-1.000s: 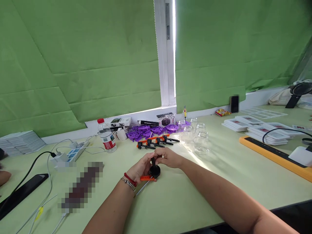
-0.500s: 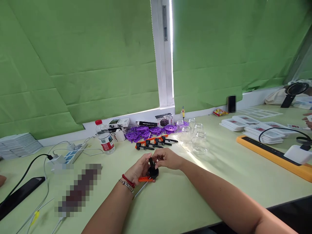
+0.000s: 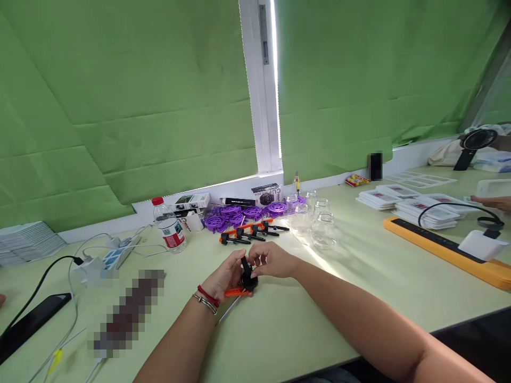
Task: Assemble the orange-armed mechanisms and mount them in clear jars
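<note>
Black and orange, the small part (image 3: 249,281) sits low over the near side of the table (image 3: 303,324), gripped by the left hand (image 3: 227,276) while the right hand's (image 3: 275,260) bent fingers touch it.

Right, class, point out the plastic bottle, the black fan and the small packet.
Plastic bottle (image 3: 173,235): head view, on the label.
Black fan (image 3: 478,139): head view, on the round grille.
Small packet (image 3: 356,180): head view, on its front.

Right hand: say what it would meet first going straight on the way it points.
The right hand would first meet the black part in the left hand; its fingers seem right at it, though depth is unclear.
</note>
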